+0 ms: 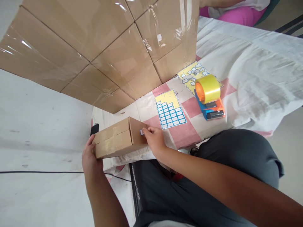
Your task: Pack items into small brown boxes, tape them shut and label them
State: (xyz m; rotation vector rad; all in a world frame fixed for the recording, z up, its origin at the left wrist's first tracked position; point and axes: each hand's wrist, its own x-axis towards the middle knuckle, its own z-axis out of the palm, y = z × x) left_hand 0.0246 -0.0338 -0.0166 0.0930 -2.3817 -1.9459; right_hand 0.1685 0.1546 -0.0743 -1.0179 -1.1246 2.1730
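Box (114,139), held near the stack (104,47) by the left hand (91,153) gripping one end, could shift while the right hand (153,137) pinches a label (141,132) at the other, leaving it crooked if the left grip loosens.

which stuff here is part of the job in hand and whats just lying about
Likely part of the job:
small cardboard box
small label
nearer label sheet

Probably just lying about:
tape dispenser
farther label sheet
black object
black cable

Matt cardboard box (113,138), glossy plastic tape roll (212,89), smooth paper label sheet (172,110), wrinkled cloth cover (251,66)
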